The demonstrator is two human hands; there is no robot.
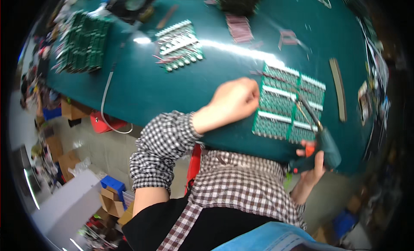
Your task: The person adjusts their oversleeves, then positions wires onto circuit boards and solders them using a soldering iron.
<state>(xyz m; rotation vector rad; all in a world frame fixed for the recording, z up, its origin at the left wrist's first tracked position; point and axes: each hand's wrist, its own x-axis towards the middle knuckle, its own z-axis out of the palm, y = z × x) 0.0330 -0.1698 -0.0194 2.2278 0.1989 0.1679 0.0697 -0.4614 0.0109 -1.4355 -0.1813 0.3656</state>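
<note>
My right hand [314, 173] is wrapped round a dark green soldering gun [328, 148] with an orange trigger. Its thin tip points up and left, over a panel of green circuit boards [276, 105] with white connector strips. Thin dark red wires [276, 77] lie across the upper part of this panel. At the panel's left edge, my left hand [235, 100] is closed with its fingers curled together. Whatever may be between those fingers is hidden.
Another panel with wires [179, 46] lies left of centre. Stacked green boards [84, 43] stand far left, and bundled red wires [239, 28] lie at the back. A flat strip [338, 89] lies right of the panel. A white cable [105, 97] hangs over the table's left edge.
</note>
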